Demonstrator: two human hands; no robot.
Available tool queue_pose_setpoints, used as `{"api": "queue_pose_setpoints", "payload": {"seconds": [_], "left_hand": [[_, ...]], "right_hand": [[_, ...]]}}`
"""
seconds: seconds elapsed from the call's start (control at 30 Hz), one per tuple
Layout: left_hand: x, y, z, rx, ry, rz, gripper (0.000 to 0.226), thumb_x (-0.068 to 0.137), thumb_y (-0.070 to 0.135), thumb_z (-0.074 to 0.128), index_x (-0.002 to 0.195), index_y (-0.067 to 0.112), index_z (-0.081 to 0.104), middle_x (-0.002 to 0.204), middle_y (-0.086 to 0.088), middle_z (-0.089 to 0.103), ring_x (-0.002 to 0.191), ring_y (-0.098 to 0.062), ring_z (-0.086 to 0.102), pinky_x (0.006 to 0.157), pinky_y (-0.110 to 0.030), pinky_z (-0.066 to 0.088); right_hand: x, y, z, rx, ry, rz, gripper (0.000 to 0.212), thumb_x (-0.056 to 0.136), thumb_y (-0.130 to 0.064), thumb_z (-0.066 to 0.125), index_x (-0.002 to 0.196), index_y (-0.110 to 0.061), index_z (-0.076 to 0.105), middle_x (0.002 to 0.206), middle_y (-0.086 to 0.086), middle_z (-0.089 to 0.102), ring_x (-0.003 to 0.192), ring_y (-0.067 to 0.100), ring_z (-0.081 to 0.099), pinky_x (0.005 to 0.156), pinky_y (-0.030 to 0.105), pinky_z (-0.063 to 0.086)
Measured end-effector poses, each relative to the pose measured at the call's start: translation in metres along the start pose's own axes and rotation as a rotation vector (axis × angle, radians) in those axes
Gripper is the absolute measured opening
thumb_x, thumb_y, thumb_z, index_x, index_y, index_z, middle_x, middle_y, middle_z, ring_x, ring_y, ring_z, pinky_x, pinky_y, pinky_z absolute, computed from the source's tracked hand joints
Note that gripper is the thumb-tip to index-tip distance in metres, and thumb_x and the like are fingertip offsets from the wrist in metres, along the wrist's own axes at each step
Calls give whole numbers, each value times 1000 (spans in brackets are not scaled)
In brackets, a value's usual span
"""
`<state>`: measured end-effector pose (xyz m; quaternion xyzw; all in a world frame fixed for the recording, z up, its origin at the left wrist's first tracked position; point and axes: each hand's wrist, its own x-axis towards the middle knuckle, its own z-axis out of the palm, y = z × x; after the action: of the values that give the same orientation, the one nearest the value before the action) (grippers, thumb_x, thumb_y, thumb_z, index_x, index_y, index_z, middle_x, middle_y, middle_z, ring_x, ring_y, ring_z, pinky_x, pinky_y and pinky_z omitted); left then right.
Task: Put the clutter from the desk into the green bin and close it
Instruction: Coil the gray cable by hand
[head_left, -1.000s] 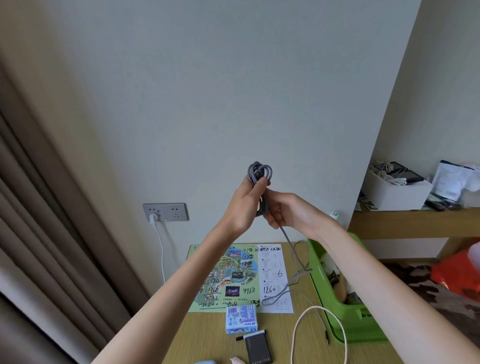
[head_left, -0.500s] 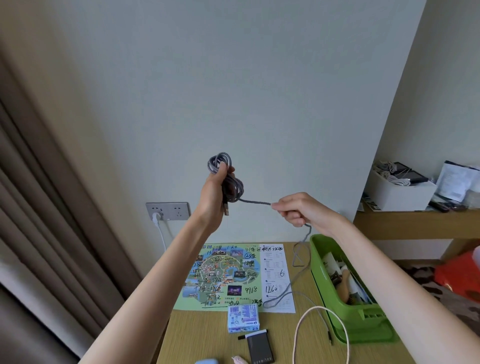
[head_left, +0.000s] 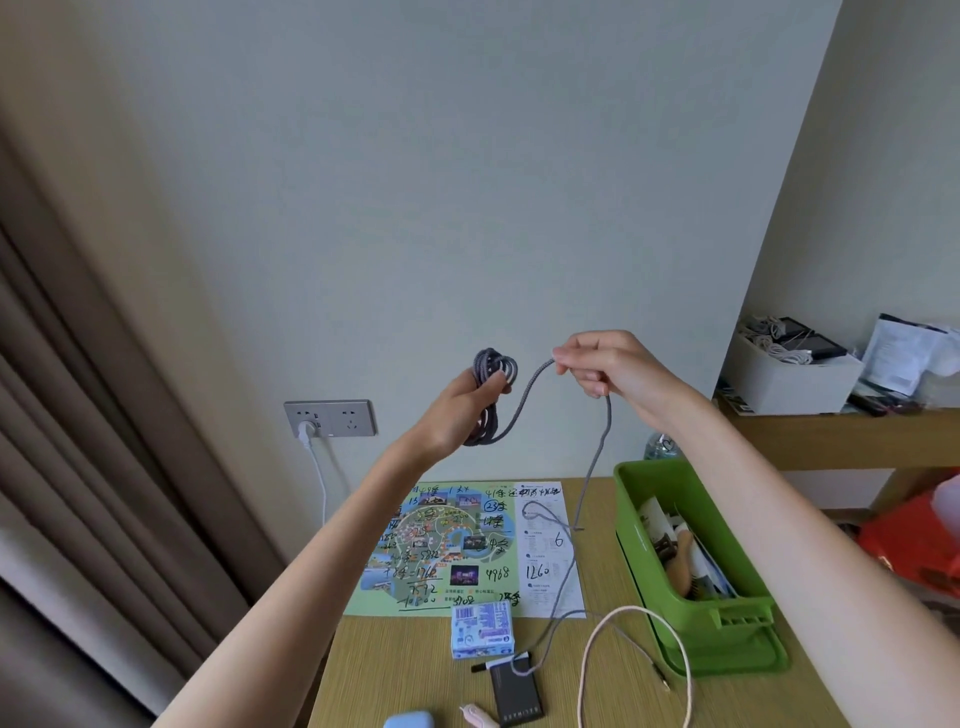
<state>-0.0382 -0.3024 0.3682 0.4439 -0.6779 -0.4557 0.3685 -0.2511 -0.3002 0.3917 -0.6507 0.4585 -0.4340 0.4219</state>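
Head cam, fwd/down over desk (head_left: 415, 670), facing wall (head_left: 467, 182).

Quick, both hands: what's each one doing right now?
Left hand: closed on the coiled grey cable.
Right hand: pinching the same cable's loose run.

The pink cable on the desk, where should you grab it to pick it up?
Probably at the top of its arch, from above. The pink cable lies in a tall loop on the desk, near the green bin, and its plug end runs out of view. A grip on the curve should lift both sides together.
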Motion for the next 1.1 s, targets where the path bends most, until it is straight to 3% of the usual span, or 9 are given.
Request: {"api": "queue_pose_setpoints", "payload": {"seconds": [0.07,0.17,0.33,0.43,0.57,0.7,0.87,1.0,1.1], "left_hand": [[-4,5,7,21,-51,9,35,103,37,34,112,11,55,79,13,50,72,4,53,62,-6,38],[-9,9,16,60,-129,54,33,102,43,32,98,17,53,77,13,48,57,15,48,58,0,36],[-11,8,22,120,-278,-8,24,98,32,51,108,11,56,90,-1,48,85,-11,44,77,-25,35],[-11,12,22,65,-254,-74,22,95,34,52,102,17,65,89,3,53,85,-13,47,78,-25,35],[-12,17,20,9,-226,-58,24,92,38,48,91,23,66,87,2,53,82,-12,48,76,-26,34],[-10,17,17,-33,-145,-77,26,98,29,45,97,18,69,86,3,51,78,-11,47,73,-25,35],[-7,19,14,-116,1,-87,37,98,29,44,119,4,62,87,1,53,80,-16,47,75,-28,37],[-7,21,15,-170,101,-38,17,97,28,48,93,13,56,88,-3,51,73,-14,45,69,-28,37],[-6,19,18,-200,130,-8,14,97,25,47,92,14,52,87,-4,49,69,-13,44,65,-25,38]], "right_hand": [[0,-1,5,-39,30,-40,23,92,-26,64,74,-12,65,52,-5,37,45,11,35,50,18,33],[-1,-5,13,-93,44,-89,22,93,-25,63,79,-8,66,49,-7,40,46,9,36,50,18,33],[1,-11,22,-146,32,-143,24,89,-24,69,84,0,66,50,-10,44,47,7,35,49,17,31],[5,-7,22,-124,70,-131,21,88,-26,69,84,-6,64,55,-11,48,48,3,40,50,15,34],[4,7,20,-95,23,-66,30,98,-40,51,83,-15,57,65,-9,44,58,6,44,57,14,41],[2,21,20,-77,5,-5,40,102,-47,35,86,-16,55,74,-2,40,66,14,44,70,27,46],[-1,25,28,-54,-16,8,49,105,-41,28,85,-9,58,70,-1,38,63,14,43,69,29,47],[-6,28,37,26,-46,52,50,105,-41,29,77,-10,57,63,-3,43,56,12,46,65,30,49],[-7,29,44,67,-74,84,51,104,-44,31,73,-12,57,60,-3,45,54,13,47,65,32,51]]}}
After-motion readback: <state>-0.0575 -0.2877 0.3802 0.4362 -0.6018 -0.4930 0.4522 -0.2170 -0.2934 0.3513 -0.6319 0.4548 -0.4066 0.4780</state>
